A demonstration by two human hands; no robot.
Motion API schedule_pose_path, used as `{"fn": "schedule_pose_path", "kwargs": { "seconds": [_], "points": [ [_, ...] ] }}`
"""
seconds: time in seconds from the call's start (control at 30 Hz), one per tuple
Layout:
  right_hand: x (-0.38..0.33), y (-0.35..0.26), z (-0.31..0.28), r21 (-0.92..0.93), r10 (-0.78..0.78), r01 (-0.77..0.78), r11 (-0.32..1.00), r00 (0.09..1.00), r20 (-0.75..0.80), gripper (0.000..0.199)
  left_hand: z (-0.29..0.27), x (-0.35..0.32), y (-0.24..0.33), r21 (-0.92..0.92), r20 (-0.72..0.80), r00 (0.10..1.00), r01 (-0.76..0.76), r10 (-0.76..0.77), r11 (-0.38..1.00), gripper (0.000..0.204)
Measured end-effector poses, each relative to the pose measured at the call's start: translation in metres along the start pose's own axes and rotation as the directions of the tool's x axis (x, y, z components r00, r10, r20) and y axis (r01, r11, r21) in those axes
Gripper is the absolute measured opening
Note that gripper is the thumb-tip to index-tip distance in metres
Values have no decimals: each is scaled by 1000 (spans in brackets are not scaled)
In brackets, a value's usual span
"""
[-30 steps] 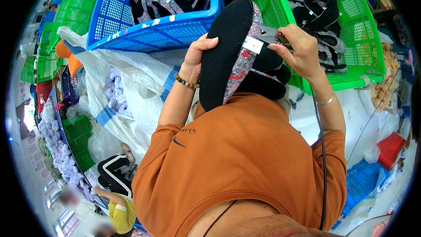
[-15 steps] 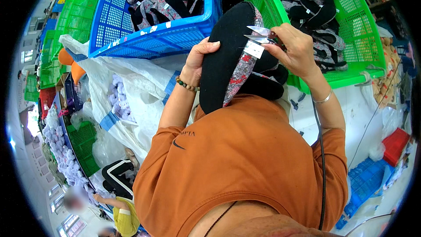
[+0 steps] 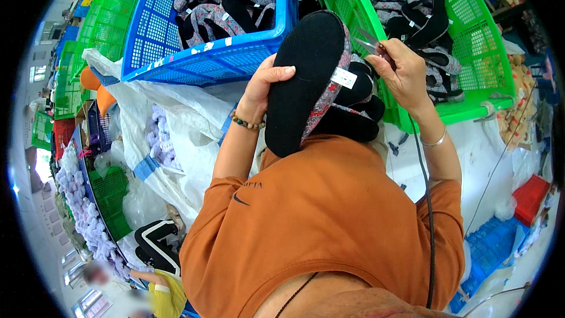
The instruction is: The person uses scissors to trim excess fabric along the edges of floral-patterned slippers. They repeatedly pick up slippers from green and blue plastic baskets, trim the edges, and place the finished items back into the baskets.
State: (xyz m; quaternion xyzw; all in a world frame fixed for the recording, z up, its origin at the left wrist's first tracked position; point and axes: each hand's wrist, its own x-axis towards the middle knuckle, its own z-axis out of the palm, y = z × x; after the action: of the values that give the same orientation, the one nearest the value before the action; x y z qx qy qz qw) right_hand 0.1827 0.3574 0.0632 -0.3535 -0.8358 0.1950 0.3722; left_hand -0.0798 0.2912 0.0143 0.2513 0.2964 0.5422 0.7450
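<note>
My left hand [image 3: 262, 89] is closed round the edge of a slipper [image 3: 307, 73], thumb lying on its black sole. Grey-and-red floral fabric runs along the slipper's side, and a white tag [image 3: 344, 78] sticks out of it. Thread snips [image 3: 368, 42] are gripped in my right hand [image 3: 406, 73], just right of the slipper and apart from it. Their pointed blades face up and left. More black-soled slippers [image 3: 352, 122] rest on my lap, partly hidden behind the held one.
Ahead stand a blue basket [image 3: 218, 59] and a green basket [image 3: 477, 109], both holding many floral slippers. A dark cable [image 3: 428, 200] hangs beside my right arm. White sacking [image 3: 188, 106] lies at left; a co-worker in a yellow top [image 3: 169, 295] is lower left.
My right hand and the snips have moved right, away from the tag. The slipper has turned slightly in my left hand, showing more of its sole.
</note>
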Motion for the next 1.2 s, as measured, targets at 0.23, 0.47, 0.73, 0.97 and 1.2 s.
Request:
{"fn": "schedule_pose_path", "kwargs": {
  "seconds": [0.23, 0.47, 0.73, 0.97, 1.2],
  "points": [
    [6, 2, 0, 172, 160, -160, 972, 987, 10, 32, 37, -19, 18, 721, 29, 962, -209, 272, 661, 52],
    [26, -7, 15, 381, 62, -73, 921, 997, 42, 23, 47, -22, 16, 926, 120, 939, -223, 322, 305, 49],
    [24, -16, 4, -8, -286, 286, 958, 958, 5, 29, 51, -22, 19, 984, 68, 957, -110, 281, 138, 50],
    [12, -20, 11, -269, -338, 353, 896, 936, 101, 37, 56, -18, 15, 983, 182, 912, -157, 367, -99, 43],
    [21, -4, 1, -267, -210, 183, 946, 974, -80, 42, 30, 29, 149, 620, 524, 425, 403, 738, -673, 66]
  ]
}}
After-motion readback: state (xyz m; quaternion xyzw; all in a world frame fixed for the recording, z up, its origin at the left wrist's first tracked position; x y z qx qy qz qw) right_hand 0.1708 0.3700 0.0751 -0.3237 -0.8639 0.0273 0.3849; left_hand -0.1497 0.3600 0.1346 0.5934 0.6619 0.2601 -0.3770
